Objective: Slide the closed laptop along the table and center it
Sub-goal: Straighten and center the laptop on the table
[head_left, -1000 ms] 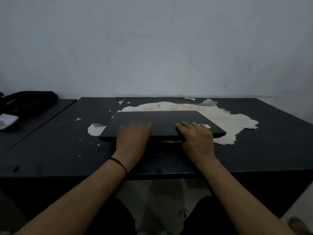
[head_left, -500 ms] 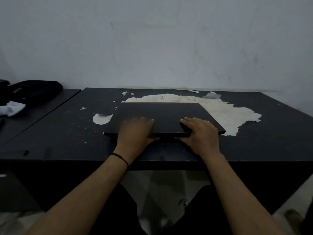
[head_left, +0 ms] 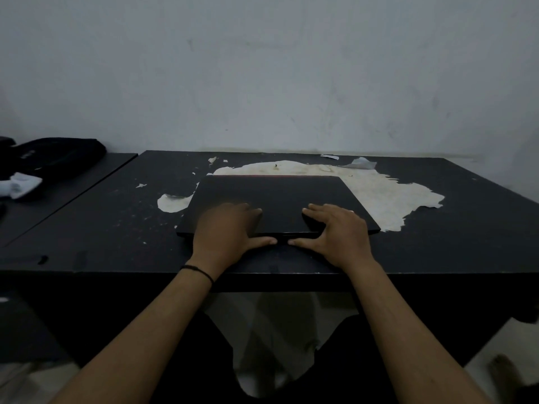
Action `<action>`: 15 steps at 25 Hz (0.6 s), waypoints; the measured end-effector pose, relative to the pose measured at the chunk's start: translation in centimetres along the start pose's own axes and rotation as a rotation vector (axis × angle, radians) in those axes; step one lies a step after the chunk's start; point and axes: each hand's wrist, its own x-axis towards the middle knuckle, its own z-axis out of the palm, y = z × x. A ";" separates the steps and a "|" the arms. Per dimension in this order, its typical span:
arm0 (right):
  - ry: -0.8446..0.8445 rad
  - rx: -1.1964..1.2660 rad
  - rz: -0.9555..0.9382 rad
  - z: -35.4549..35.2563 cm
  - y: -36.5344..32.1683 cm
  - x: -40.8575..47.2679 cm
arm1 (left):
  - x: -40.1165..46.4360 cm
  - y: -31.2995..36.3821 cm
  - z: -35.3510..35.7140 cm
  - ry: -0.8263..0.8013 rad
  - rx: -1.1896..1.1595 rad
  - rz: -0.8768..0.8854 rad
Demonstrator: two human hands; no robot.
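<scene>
While it lies flat and shut on the black table (head_left: 87, 228), the laptop (head_left: 271, 196) sits about midway across the top, nearer the front edge than the wall.

Laptop position: its far edge overlaps the large pale patch (head_left: 388, 193) where the table's surface has peeled away; its near edge faces the person.
Left hand (head_left: 224, 228): palm down on the lid's near left part, fingers spread flat over the top, thumb lying along the front edge; it presses rather than grips.
Right hand (head_left: 338, 228): palm down on the near right part, fingers splayed loosely across the lid, thumb along the front edge, its tip just beside the left thumb.
Wrist: a thin dark band (head_left: 198, 271) circles the left wrist.
Table surface: smaller pale chips (head_left: 172, 202) lie left of the laptop.
Side table: to the left, a dark bag (head_left: 58, 156) and a white cloth (head_left: 22, 185) rest together.
Wall: plain grey-white, behind the table.
</scene>
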 end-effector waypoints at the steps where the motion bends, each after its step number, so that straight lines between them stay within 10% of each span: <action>1: -0.002 0.004 0.000 0.1 0.1 0.0 | 0.0 0.0 0.0 -0.003 -0.012 -0.010; 15: -0.040 -0.006 0.006 0.2 0.1 0.0 | -0.5 0.1 -0.2 0.032 -0.149 -0.099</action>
